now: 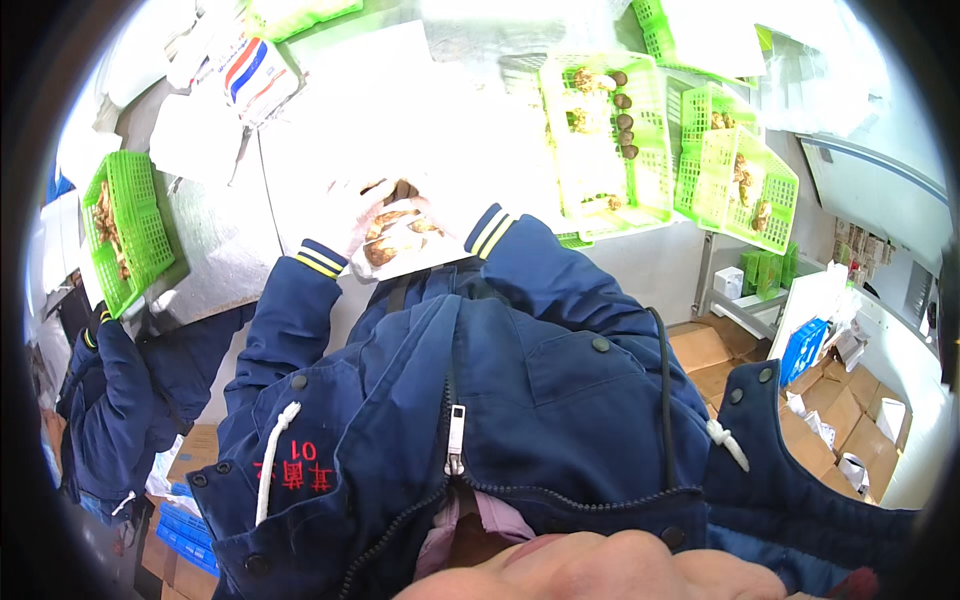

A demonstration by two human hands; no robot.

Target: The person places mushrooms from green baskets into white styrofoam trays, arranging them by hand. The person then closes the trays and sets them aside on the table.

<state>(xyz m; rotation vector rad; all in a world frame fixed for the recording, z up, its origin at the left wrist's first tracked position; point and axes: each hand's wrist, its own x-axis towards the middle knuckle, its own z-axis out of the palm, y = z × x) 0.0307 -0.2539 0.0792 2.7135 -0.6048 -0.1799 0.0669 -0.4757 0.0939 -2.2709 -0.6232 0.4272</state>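
Several brown-and-white mushrooms lie close together at the table's near edge, on what looks like a white sheet or tray. My left hand is at their left side, its fingers reaching over their far end. On the other side, my right hand is close against them. Strong glare washes out both hands, so their fingers and grip are hard to make out. To the right, a green plastic basket holds a row of dark round mushroom caps and some paler mushrooms.
Smaller green baskets with mushrooms stand farther right. At the left edge of the table is another green basket of mushrooms, beside a co-worker in a blue jacket. A printed plastic bag lies at the back left. Flattened cardboard covers the floor at right.
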